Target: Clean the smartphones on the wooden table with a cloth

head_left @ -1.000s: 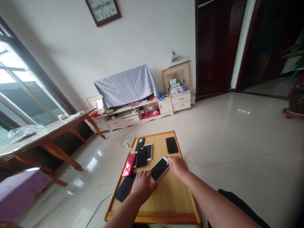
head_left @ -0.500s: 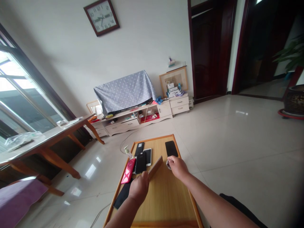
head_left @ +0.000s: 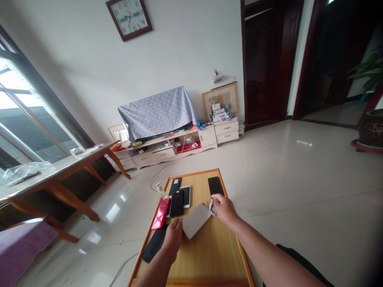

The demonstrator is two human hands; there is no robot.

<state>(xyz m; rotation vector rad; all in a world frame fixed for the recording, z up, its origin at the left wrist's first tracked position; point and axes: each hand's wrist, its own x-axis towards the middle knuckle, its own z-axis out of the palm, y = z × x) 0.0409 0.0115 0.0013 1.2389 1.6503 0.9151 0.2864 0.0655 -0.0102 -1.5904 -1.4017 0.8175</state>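
My left hand (head_left: 172, 238) is closed on the lower left end of a pale phone (head_left: 196, 220), tilted above the table with its back facing up. Pinched in my right hand (head_left: 224, 208) is a crumpled whitish cloth (head_left: 213, 209), close by the phone's right end. Just beyond that hand a black phone (head_left: 215, 186) lies near the table's right edge. To the left lie a pink-red phone (head_left: 161, 213), a black phone (head_left: 176, 203) overlapping a white-framed phone (head_left: 186, 196), and another dark phone (head_left: 176, 185). A large black phone (head_left: 154, 244) is partly behind my left wrist.
The small wooden table (head_left: 209, 259) has a raised orange-brown rim. A pump bottle (head_left: 160, 190) stands at its left edge. Beyond are a white TV cabinet (head_left: 155, 158) with a cloth-covered object and, left, a long table (head_left: 64, 169).
The pale phone has turned from nearly edge-on to showing its broad back. My left hand has rotated with it and shifted slightly left. More of the cloth shows in my right hand.
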